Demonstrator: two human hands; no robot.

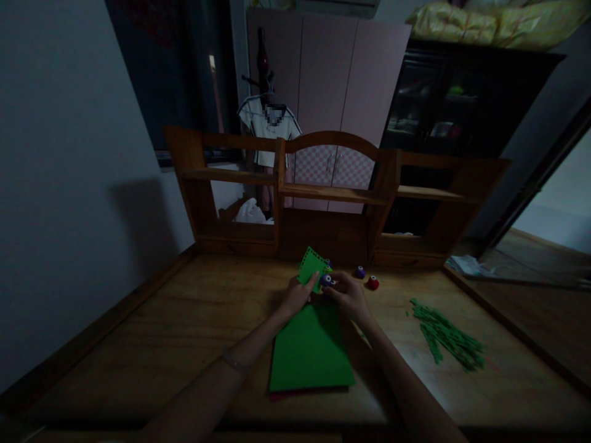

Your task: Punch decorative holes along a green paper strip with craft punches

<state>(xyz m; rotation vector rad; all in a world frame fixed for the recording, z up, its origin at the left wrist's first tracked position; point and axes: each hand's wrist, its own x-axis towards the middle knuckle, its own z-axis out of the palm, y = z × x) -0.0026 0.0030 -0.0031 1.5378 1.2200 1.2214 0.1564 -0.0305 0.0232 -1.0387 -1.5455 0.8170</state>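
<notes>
My left hand (pixel 299 295) pinches a small bright green paper card (pixel 311 264) above the table, its thumb on the card's face. Small dark marks run along the card's upper edges. My right hand (pixel 347 295) grips a small purple piece with a white round spot (pixel 326 280) beside the card's right edge; its exact kind is too small to tell. Below both hands lies a stack of green paper sheets (pixel 311 351), with a red edge showing underneath. Another purple piece (pixel 359 272) and a red piece (pixel 373 282) stand to the right of my right hand.
Green paper strips (pixel 446 335) lie in a loose pile on the table's right side. A wooden shelf unit (pixel 332 195) rises along the table's back edge. A wall (pixel 83 184) borders the left side, and the wooden tabletop (pixel 184 332) spreads below. The room is dim.
</notes>
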